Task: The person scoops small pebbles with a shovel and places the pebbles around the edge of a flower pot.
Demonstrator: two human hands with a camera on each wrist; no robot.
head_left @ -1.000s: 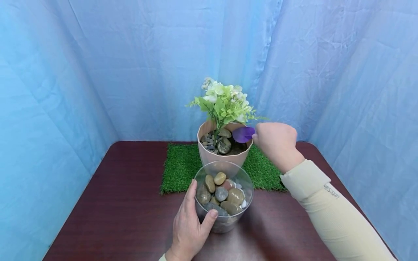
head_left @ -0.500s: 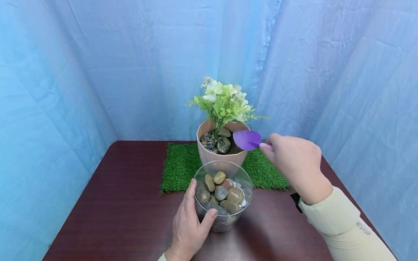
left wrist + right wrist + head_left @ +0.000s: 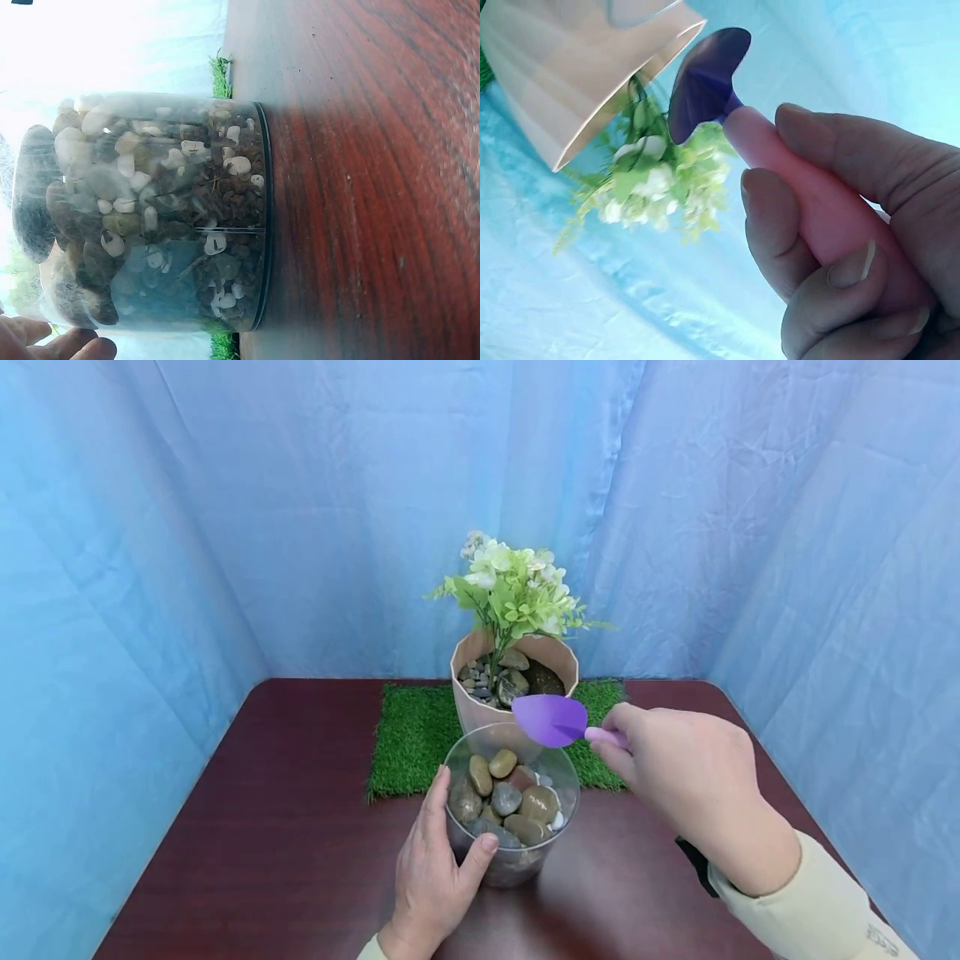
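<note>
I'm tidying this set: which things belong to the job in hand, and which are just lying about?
Likely job: trowel, in right hand; clear container of stones; touched by left hand; flowerpot; plant.
Apparently just there: grass mat; table; curtains.

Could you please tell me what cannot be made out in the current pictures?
Head view: the base of the flowerpot is hidden behind the clear container of stones.
Head view: the sleeve marking is too small and blurred to read.
Left wrist view: most of the left hand is cut off by the picture's edges.
Right wrist view: the end of the trowel handle is hidden by the right hand.
</note>
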